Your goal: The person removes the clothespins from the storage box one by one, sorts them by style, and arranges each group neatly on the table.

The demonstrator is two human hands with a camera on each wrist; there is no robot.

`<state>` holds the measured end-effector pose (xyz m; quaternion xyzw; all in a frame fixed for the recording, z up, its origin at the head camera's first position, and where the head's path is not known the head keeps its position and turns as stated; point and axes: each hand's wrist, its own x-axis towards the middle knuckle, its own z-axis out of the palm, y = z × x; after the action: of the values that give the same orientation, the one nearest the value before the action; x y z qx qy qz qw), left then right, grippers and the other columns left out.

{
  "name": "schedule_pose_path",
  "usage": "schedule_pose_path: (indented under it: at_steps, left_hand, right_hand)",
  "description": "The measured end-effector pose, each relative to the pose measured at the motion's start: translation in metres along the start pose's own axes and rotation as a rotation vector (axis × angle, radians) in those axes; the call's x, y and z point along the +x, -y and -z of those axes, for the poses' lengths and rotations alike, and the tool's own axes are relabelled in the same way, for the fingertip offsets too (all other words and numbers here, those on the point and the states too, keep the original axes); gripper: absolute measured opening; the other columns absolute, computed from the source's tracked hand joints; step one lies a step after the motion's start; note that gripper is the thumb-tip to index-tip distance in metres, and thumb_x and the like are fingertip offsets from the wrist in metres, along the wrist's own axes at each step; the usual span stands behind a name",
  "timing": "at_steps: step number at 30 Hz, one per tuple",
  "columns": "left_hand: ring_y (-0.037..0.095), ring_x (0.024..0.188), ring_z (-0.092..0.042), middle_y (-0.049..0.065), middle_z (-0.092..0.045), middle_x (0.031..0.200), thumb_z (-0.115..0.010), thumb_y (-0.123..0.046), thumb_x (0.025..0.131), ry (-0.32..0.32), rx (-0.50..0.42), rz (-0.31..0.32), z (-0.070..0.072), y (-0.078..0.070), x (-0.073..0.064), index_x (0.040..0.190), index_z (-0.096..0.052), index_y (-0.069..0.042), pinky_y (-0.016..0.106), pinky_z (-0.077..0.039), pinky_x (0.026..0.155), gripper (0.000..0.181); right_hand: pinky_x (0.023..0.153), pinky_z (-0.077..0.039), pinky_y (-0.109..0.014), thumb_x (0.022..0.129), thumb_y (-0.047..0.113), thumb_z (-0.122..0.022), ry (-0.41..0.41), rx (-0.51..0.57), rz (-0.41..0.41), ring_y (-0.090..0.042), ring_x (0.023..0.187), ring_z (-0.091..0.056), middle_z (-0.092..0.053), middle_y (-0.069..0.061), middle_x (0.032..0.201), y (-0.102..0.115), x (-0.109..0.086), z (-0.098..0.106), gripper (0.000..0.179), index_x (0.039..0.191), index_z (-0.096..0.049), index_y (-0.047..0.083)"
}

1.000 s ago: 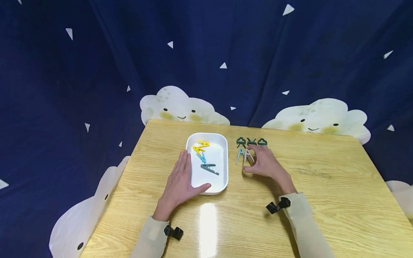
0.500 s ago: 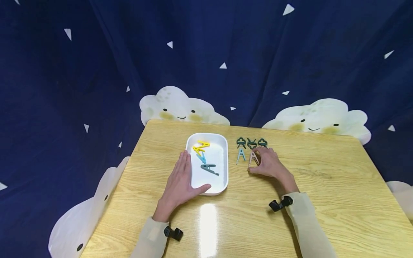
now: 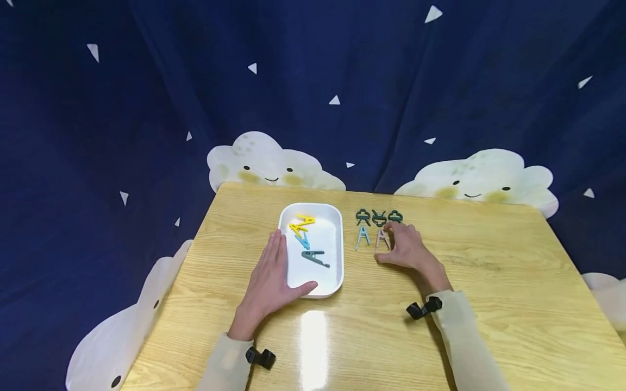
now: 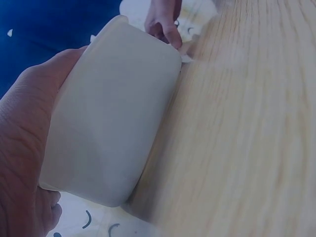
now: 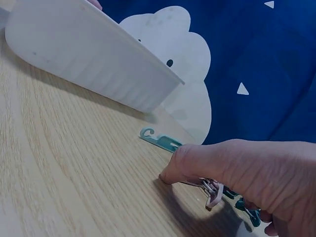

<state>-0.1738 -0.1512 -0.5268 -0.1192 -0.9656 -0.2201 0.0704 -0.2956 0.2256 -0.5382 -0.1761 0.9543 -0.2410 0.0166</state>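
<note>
Nearest, on the near side of the white tray [image 3: 329,278], two cream sleeves reach in, the left sleeve [image 3: 226,361] and the right sleeve [image 3: 464,336]. Each wrist bears a black camera [image 3: 261,358]; any marking on it is too small to read.

The left hand [image 3: 269,279] lies wide along the tray's left side, fingers straight against the wall, thumb over the near rim.

The right hand [image 3: 411,250], to the right of the tray, is narrowed, thumb and forefinger pinching a pink peg [image 3: 382,238]. Whether the peg's whole length touches the table [image 3: 489,282] cannot be told.

Inside the tray, from its middle toward its far end, lie a grey-green peg [image 3: 315,258], a blue peg [image 3: 303,240] and two yellow pegs [image 3: 305,219].

Right of the tray, between it and the pink peg, is a pale blue peg [image 3: 362,238]. Farther, right of the tray's far end, three dark green clips [image 3: 363,217] form a row.

Well beyond the tray hangs a navy curtain [image 3: 293,65] printed with white triangles and clouds [image 3: 274,163].
</note>
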Motion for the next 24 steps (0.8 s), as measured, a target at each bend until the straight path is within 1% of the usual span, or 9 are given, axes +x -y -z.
schedule_pose_path:
  at_steps: [5, 7, 11, 15, 17, 19, 21, 24]
  left_hand:
    - [0.025, 0.162, 0.001, 0.016, 0.0, 0.175, -0.053, -0.093, 0.078, -0.015, 0.003, -0.005, -0.001, 0.0, 0.0, 0.166, -0.008, 0.002, 0.042, -0.015, 0.131, 0.137]
    - [0.025, 0.162, 0.001, 0.018, -0.003, 0.175, -0.054, -0.093, 0.078, -0.019, 0.0, -0.006, -0.001, 0.0, 0.0, 0.166, -0.008, 0.002, 0.042, -0.016, 0.13, 0.137]
    - [0.024, 0.162, 0.0, 0.019, -0.005, 0.175, -0.054, -0.093, 0.078, -0.023, -0.002, -0.004, 0.0, 0.0, 0.0, 0.166, -0.009, 0.002, 0.042, -0.016, 0.13, 0.137]
    - [0.024, 0.162, 0.001, 0.018, -0.004, 0.175, -0.054, -0.093, 0.078, -0.018, -0.008, -0.004, 0.0, 0.0, 0.001, 0.166, -0.008, 0.002, 0.042, -0.015, 0.13, 0.137]
    - [0.025, 0.162, 0.001, 0.017, -0.004, 0.175, -0.054, -0.093, 0.078, -0.017, -0.01, -0.005, -0.001, 0.0, 0.001, 0.166, -0.008, 0.002, 0.043, -0.016, 0.13, 0.137]
    - [0.026, 0.162, 0.0, 0.017, -0.004, 0.175, -0.054, -0.093, 0.078, -0.018, -0.01, -0.005, -0.001, 0.0, 0.001, 0.166, -0.008, 0.002, 0.044, -0.017, 0.13, 0.137]
    - [0.025, 0.162, 0.0, 0.017, -0.003, 0.175, -0.054, -0.093, 0.078, -0.018, -0.012, -0.004, -0.001, 0.0, 0.001, 0.166, -0.008, 0.002, 0.044, -0.017, 0.13, 0.137]
    - [0.024, 0.162, 0.001, 0.015, -0.001, 0.176, -0.054, -0.093, 0.078, -0.016, -0.012, 0.001, -0.001, 0.001, 0.0, 0.166, -0.008, 0.001, 0.043, -0.016, 0.13, 0.137]
  right_hand:
    - [0.093, -0.039, -0.053, 0.07, 0.05, -0.091, -0.013, -0.003, -0.012, -0.037, 0.101, -0.048, -0.064, -0.017, 0.113, 0.005, -0.002, 0.003, 0.087, 0.133, -0.053, 0.003]
    - [0.095, -0.038, -0.054, 0.07, 0.051, -0.091, -0.024, 0.003, -0.008, -0.038, 0.103, -0.048, -0.063, -0.016, 0.111, 0.01, -0.002, 0.004, 0.087, 0.132, -0.053, 0.003]
    - [0.099, -0.038, -0.058, 0.074, 0.048, -0.089, -0.051, 0.02, 0.039, -0.039, 0.106, -0.051, -0.061, -0.01, 0.094, 0.026, -0.001, 0.005, 0.081, 0.131, -0.054, 0.002]
    - [0.1, -0.039, -0.056, 0.078, 0.044, -0.085, -0.093, 0.034, 0.109, -0.032, 0.097, -0.054, -0.061, -0.002, 0.078, 0.043, -0.001, 0.002, 0.068, 0.126, -0.058, 0.004]
    - [0.095, -0.041, -0.051, 0.081, 0.041, -0.083, -0.118, 0.045, 0.147, -0.027, 0.089, -0.053, -0.06, -0.001, 0.072, 0.052, -0.001, -0.001, 0.058, 0.121, -0.061, 0.006]
    - [0.085, -0.044, -0.046, 0.083, 0.037, -0.081, -0.143, 0.06, 0.192, -0.023, 0.081, -0.052, -0.058, -0.004, 0.07, 0.061, 0.0, -0.003, 0.047, 0.115, -0.064, 0.008]
    - [0.075, -0.043, -0.04, 0.085, 0.032, -0.078, -0.162, 0.075, 0.237, -0.021, 0.074, -0.049, -0.058, -0.008, 0.07, 0.071, 0.0, -0.006, 0.036, 0.11, -0.066, 0.008]
    - [0.069, -0.041, -0.036, 0.087, 0.027, -0.075, -0.186, 0.086, 0.29, -0.018, 0.069, -0.047, -0.058, -0.011, 0.07, 0.087, 0.002, -0.011, 0.028, 0.106, -0.069, 0.007]
